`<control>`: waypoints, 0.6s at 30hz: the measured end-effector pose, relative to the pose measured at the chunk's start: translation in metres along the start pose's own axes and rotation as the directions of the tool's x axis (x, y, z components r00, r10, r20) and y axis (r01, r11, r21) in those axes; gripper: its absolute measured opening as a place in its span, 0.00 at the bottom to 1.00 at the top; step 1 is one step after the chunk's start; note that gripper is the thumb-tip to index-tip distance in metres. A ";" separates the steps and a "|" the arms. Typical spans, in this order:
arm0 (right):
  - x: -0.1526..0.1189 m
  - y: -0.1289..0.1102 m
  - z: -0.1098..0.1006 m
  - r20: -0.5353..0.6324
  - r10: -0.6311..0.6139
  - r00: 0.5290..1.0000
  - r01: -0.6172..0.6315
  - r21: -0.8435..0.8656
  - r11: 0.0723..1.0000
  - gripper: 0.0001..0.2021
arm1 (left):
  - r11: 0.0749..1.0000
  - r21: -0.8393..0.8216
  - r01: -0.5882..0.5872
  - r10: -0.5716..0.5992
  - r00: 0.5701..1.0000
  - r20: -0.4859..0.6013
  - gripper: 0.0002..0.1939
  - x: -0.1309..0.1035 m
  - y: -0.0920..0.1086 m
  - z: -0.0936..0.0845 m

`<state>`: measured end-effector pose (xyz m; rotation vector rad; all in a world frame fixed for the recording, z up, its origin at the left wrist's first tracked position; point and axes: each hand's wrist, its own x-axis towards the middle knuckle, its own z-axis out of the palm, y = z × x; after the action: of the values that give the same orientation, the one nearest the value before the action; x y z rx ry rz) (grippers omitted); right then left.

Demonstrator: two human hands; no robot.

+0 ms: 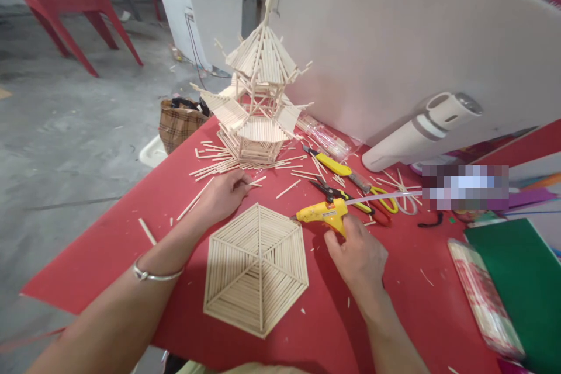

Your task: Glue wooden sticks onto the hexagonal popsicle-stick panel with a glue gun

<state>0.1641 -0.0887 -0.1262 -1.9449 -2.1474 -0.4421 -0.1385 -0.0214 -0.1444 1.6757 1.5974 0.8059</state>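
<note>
In my right hand [362,251] is a yellow hot glue gun [324,214], its nozzle pointing left over the upper right edge of a hexagonal panel [245,298] made of thin wooden sticks. A long clear glue stick [385,196] runs out of the gun's back. My left hand [228,193] is closed in a pinch around a short wooden stick [258,181], just above the panel's top corner. Behind both hands stands a tiered pagoda model [263,128] built of the same sticks, with loose sticks [214,169] spread around its base.
Right of the pagoda lie a yellow utility knife [333,164], pliers [324,189], yellow-handled scissors [385,198] and a bag of sticks [326,137]. A white bottle [407,134] leans by the wall. Another stick pack [486,298] lies beside a green board [517,280]. The red table's [87,269] edge runs along the left.
</note>
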 end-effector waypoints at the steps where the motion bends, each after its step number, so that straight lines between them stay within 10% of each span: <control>1: 0.000 0.001 0.000 -0.003 0.003 1.000 -0.003 -0.003 1.000 0.12 | 1.000 0.006 -0.002 0.002 1.000 -0.006 0.06 0.000 0.001 0.001; 18: 0.011 -0.016 0.000 -0.024 -0.057 0.998 0.057 0.023 0.998 0.11 | 1.000 0.007 -0.013 0.013 1.000 -0.017 0.06 -0.002 0.006 0.004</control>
<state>0.1473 -0.0793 -0.1239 -1.8608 -2.1886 -0.4444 -0.1317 -0.0237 -0.1417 1.6902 1.6041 0.8242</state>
